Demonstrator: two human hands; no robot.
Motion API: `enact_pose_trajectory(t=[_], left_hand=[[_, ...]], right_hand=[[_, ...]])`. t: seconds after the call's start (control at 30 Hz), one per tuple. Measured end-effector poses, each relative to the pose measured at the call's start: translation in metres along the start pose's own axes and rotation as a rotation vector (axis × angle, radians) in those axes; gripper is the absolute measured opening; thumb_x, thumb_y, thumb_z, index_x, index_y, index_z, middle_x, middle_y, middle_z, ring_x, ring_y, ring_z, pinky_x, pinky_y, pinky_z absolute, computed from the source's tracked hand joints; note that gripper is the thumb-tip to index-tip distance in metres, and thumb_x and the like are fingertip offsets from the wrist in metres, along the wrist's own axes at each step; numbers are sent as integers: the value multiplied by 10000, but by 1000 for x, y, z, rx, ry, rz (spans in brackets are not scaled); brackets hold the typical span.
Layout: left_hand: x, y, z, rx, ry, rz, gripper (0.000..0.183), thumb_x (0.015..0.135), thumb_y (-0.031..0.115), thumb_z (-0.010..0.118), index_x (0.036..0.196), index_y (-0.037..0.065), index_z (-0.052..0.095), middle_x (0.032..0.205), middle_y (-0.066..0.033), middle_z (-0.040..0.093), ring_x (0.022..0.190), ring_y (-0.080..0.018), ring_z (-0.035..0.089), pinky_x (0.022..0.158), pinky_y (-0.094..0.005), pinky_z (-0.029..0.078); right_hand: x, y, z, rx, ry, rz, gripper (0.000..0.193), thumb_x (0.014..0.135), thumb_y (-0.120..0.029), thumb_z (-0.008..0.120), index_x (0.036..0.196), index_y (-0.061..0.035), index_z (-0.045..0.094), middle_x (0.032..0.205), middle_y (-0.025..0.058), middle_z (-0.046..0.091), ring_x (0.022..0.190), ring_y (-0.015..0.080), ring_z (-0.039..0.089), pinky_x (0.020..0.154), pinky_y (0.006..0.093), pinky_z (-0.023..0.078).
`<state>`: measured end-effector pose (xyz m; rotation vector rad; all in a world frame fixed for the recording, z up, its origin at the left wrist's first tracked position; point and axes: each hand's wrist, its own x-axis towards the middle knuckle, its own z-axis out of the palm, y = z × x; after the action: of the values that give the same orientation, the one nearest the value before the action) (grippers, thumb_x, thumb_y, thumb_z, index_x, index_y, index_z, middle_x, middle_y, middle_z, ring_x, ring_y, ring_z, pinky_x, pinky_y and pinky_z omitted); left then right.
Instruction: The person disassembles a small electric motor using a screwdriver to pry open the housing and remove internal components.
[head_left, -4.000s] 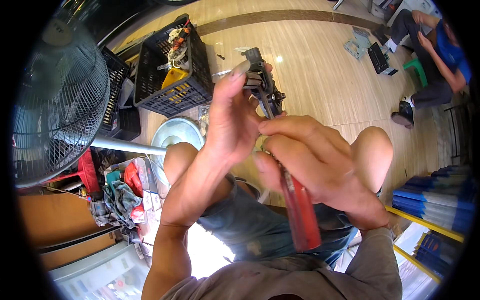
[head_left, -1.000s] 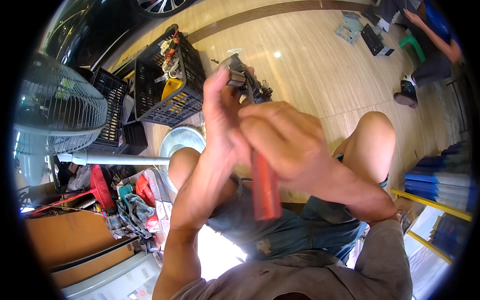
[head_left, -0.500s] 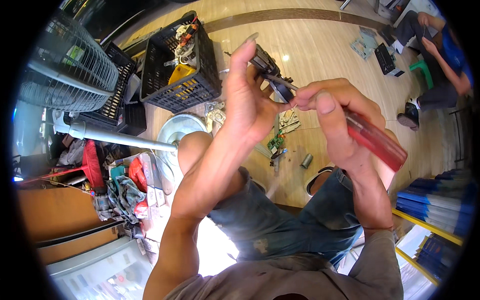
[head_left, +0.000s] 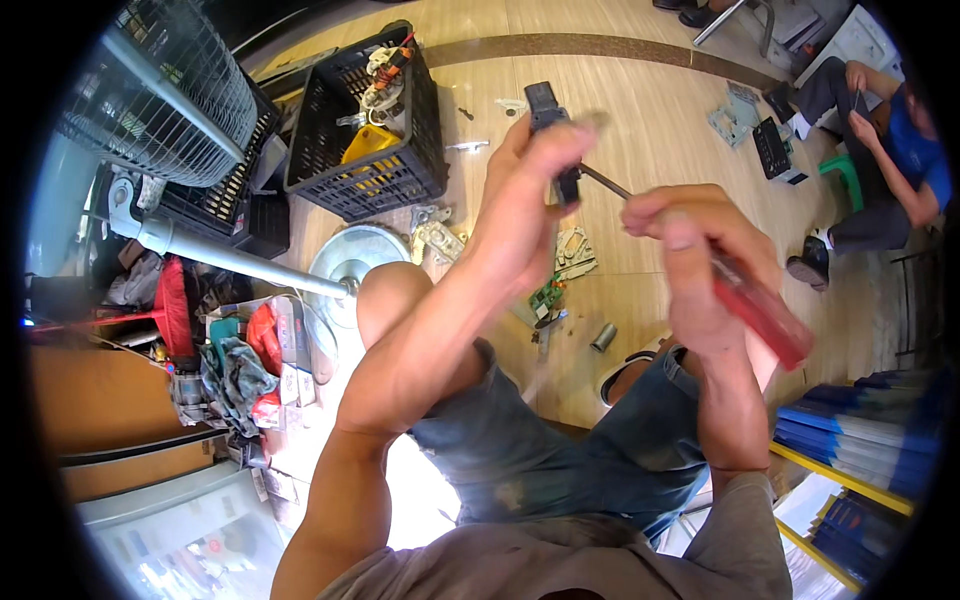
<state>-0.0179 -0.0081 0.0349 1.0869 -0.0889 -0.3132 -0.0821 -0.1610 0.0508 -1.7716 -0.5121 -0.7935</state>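
My left hand is closed around a small black mechanical part, whose blocky upper end sticks out above my fingers. What the part is, I cannot make out. My right hand grips a screwdriver by its red handle. The thin shaft points up and left toward the black part, its tip at or close beside the part's lower half. My left thumb is smeared by motion. On the floor below lie metal plates, a green circuit board and a grey metal cylinder.
A black crate holding parts and a yellow piece stands at the upper left, beside a standing fan with a round base. Another person sits at the upper right near opened equipment. Shelved blue packs are at the right.
My left hand has turned, so the black part now stands more upright. My right hand and the screwdriver have shifted slightly right and down, showing more of the shaft.
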Motion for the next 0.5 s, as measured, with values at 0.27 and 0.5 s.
enact_pose_trajectory(t=[0.27,0.5], left_hand=[[-22,-1,-5,853,-110,571,1184,548,276,926,1466,-69,263,1397,-143,385,1299,-226,415,1096,-362,336],[-27,-1,-2,841,-211,503,1213,554,277,926,1489,-64,232,1395,-137,416,1293,-222,424,1081,-369,350]], right_hand=[[25,-6,-58,678,461,361,459,1031,-401,392,738,-62,491,727,167,598,532,251,570,489,354,499],[10,-16,-41,477,148,202,523,1022,-494,377,798,-38,499,718,212,591,568,287,596,563,382,532]])
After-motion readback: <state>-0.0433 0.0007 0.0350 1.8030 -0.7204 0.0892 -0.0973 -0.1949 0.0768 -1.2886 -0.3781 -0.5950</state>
